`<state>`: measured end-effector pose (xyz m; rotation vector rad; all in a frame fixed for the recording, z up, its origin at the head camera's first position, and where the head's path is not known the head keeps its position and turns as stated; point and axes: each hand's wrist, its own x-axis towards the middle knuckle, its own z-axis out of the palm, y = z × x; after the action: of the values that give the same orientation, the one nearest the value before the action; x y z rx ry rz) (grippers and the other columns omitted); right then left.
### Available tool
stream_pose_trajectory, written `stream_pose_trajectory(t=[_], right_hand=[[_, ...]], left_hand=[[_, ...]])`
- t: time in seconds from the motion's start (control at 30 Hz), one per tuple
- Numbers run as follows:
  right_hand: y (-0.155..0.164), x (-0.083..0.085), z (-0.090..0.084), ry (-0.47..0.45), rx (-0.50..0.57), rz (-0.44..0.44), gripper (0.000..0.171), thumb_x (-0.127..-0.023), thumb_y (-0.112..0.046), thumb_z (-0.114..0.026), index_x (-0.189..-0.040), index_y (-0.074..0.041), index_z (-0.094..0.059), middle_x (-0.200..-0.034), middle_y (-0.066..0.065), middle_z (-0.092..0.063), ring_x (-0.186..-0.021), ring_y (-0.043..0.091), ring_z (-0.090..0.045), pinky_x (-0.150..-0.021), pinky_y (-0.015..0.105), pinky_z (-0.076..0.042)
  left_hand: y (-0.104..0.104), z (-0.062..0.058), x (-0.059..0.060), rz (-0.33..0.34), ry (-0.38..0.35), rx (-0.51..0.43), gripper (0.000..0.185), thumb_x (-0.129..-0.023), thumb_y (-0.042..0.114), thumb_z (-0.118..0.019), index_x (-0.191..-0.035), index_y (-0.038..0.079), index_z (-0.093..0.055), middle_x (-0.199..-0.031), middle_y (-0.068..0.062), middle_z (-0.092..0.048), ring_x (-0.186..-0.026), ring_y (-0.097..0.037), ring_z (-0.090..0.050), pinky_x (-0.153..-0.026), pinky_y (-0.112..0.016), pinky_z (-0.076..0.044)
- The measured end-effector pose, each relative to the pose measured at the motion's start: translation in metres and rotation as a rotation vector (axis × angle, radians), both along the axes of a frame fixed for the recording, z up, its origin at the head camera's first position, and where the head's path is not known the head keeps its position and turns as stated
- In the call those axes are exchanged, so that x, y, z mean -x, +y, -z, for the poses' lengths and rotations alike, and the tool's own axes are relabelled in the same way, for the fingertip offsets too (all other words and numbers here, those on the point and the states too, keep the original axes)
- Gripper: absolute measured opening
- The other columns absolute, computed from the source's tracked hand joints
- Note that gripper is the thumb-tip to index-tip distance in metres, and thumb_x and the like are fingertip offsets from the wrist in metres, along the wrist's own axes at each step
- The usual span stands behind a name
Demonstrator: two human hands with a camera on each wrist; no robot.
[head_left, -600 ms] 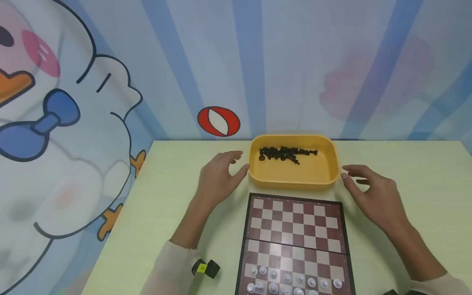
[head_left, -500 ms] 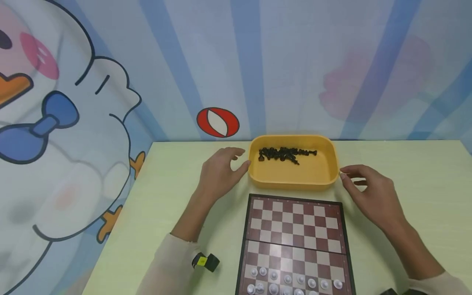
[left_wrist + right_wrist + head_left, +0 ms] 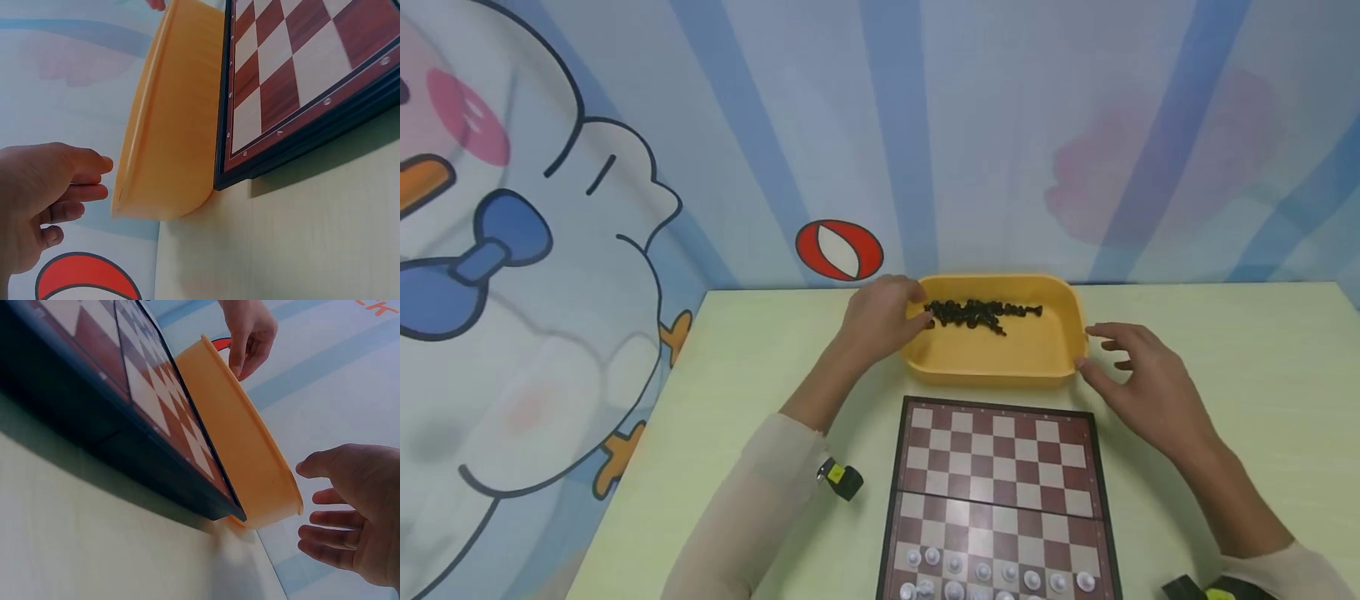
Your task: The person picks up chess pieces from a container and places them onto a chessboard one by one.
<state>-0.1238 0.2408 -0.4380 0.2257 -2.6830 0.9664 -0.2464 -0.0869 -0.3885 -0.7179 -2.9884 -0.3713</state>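
Note:
A yellow tray (image 3: 992,370) stands against the back wall with a heap of black chess pieces (image 3: 973,313) in it. Over its left end reaches my left hand (image 3: 883,318), thumb and fingers apart, fingertips near the pieces. In the left wrist view nothing shows between that hand's fingers. My right hand (image 3: 1153,392) is at the tray's right end, its fingers loosely spread; whether the thumb touches the rim, I cannot tell. In front of the tray lies a chessboard (image 3: 992,458), with white chess pieces (image 3: 982,572) on its near rows.
Pale yellow-green table (image 3: 760,358) extends to both sides of the board. Behind it rises a wall (image 3: 1000,150) with blue stripes and cartoon pictures. Black wrist cameras, the left one (image 3: 842,478) among them, sit on both forearms.
My left hand has moved right and farther back, from beside the tray to over its left end. My right hand's thumb and fingers have spread apart slightly at the right rim.

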Motion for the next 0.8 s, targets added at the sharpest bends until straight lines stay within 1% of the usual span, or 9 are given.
stream_pose_trajectory(t=[0.13, 0.2, 0.3, 0.37, 0.43, 0.5, 0.63, 0.73, 0.8], right_hand=[[-0.003, 0.004, -0.004, -0.102, -0.017, 0.001, 0.067, -0.098, -0.035, -0.078, -0.151, -0.002, -0.054, -0.151, 0.029, -0.054, -0.123, 0.049, -0.062, -0.090, 0.065, -0.056], [-0.005, 0.006, -0.006, -0.137, -0.023, 0.005, 0.072, -0.098, -0.039, -0.077, -0.153, -0.001, -0.051, -0.153, 0.029, -0.052, -0.125, 0.050, -0.061, -0.091, 0.065, -0.056], [-0.006, 0.007, -0.007, -0.171, -0.031, 0.009, 0.078, -0.097, -0.042, -0.078, -0.155, 0.000, -0.049, -0.154, 0.030, -0.051, -0.125, 0.050, -0.061, -0.091, 0.064, -0.056], [-0.007, 0.007, -0.007, -0.179, -0.031, 0.006, 0.079, -0.096, -0.043, -0.079, -0.155, 0.001, -0.049, -0.154, 0.030, -0.051, -0.124, 0.051, -0.061, -0.091, 0.064, -0.056], [-0.007, 0.007, -0.007, -0.180, -0.030, 0.002, 0.080, -0.095, -0.042, -0.080, -0.155, 0.002, -0.048, -0.154, 0.031, -0.050, -0.123, 0.051, -0.061, -0.091, 0.064, -0.056], [-0.007, 0.007, -0.007, -0.178, -0.031, -0.002, 0.081, -0.095, -0.042, -0.080, -0.154, 0.002, -0.049, -0.154, 0.031, -0.050, -0.123, 0.052, -0.062, -0.091, 0.064, -0.057], [-0.007, 0.006, -0.007, -0.191, -0.032, -0.011, 0.080, -0.095, -0.042, -0.080, -0.154, 0.004, -0.049, -0.153, 0.031, -0.050, -0.125, 0.052, -0.061, -0.091, 0.063, -0.057], [-0.008, 0.006, -0.008, -0.205, -0.026, -0.014, 0.080, -0.096, -0.041, -0.079, -0.154, 0.004, -0.048, -0.154, 0.031, -0.050, -0.128, 0.052, -0.059, -0.091, 0.062, -0.058], [-0.009, 0.006, -0.008, -0.208, -0.023, -0.013, 0.080, -0.096, -0.041, -0.079, -0.155, 0.004, -0.048, -0.154, 0.031, -0.049, -0.129, 0.052, -0.059, -0.092, 0.062, -0.058]], left_hand=[[0.010, 0.006, 0.012, 0.057, 0.015, 0.073, 0.021, -0.100, 0.026, -0.075, -0.115, 0.013, -0.082, -0.111, 0.001, -0.080, -0.102, -0.018, -0.073, -0.082, -0.031, -0.059], [0.015, 0.008, 0.016, 0.075, 0.011, 0.105, 0.017, -0.100, 0.024, -0.075, -0.111, 0.015, -0.084, -0.109, 0.002, -0.080, -0.099, -0.017, -0.072, -0.087, -0.035, -0.058], [0.024, 0.013, 0.020, 0.093, -0.001, 0.150, 0.011, -0.100, 0.023, -0.075, -0.098, 0.017, -0.085, -0.094, 0.005, -0.079, -0.087, -0.015, -0.067, -0.086, -0.036, -0.051], [0.027, 0.017, 0.022, 0.084, -0.006, 0.177, 0.016, -0.101, 0.023, -0.074, -0.087, 0.019, -0.082, -0.082, 0.006, -0.074, -0.082, -0.015, -0.061, -0.085, -0.034, -0.042], [0.031, 0.021, 0.024, 0.072, 0.007, 0.204, 0.028, -0.101, 0.022, -0.072, -0.074, 0.020, -0.074, -0.070, 0.007, -0.064, -0.078, -0.016, -0.053, -0.081, -0.035, -0.031], [0.035, 0.025, 0.025, 0.055, 0.018, 0.233, 0.036, -0.102, 0.021, -0.070, -0.066, 0.020, -0.066, -0.066, 0.006, -0.054, -0.080, -0.017, -0.049, -0.081, -0.036, -0.024], [0.041, 0.028, 0.025, 0.041, 0.046, 0.288, 0.046, -0.101, 0.017, -0.066, -0.058, 0.021, -0.049, -0.067, 0.004, -0.043, -0.080, -0.018, -0.045, -0.081, -0.037, -0.022], [0.043, 0.029, 0.024, 0.032, 0.062, 0.315, 0.047, -0.101, 0.016, -0.064, -0.059, 0.021, -0.046, -0.068, 0.004, -0.044, -0.079, -0.018, -0.045, -0.080, -0.037, -0.022], [0.043, 0.029, 0.023, 0.025, 0.073, 0.333, 0.045, -0.102, 0.016, -0.065, -0.060, 0.021, -0.049, -0.069, 0.004, -0.048, -0.079, -0.018, -0.045, -0.080, -0.037, -0.022]])
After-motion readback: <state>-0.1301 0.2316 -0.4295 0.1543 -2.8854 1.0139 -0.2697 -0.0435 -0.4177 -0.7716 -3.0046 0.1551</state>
